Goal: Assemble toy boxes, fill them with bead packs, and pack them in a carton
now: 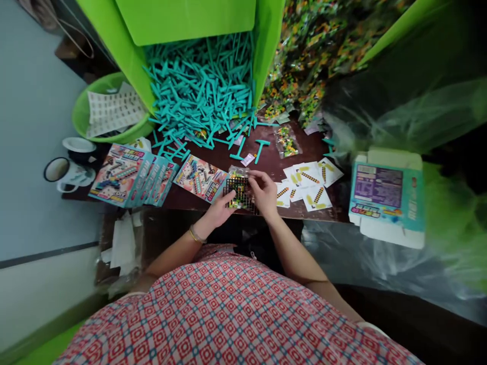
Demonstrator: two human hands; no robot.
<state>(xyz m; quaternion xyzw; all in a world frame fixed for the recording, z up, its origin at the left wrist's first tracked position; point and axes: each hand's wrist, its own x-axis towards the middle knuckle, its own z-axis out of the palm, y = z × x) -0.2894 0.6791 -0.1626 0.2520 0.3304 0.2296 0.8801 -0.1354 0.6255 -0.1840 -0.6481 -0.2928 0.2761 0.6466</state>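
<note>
"Red-and-white patterned shirt fills the foreground, worn by the person at the tabletop. Where are the 2 hands?"

"Both are at the front edge, at a black grid. The left hand grasps its left side, thumb laid over the top."

"And the right hand?"

"At the grid's upper right, thumb and fingertips drawn close together. I cannot tell whether they pinch it or only touch it."

"Is anything with the grid?"

"A clear packet shows past its far edge, and coloured bits show through the openings."

"What is on either side?"

"Just left, a printed box lies flat; further left, more boxes overlap near a white mug. To the right, printed cards overlap, and beyond them is a box with open flaps."

"Farther back?"

"Turquoise T-shaped pieces spill from a green bin. To its right is a heap of colourful packets; to its left, a green basin holds printed sheets."
</note>
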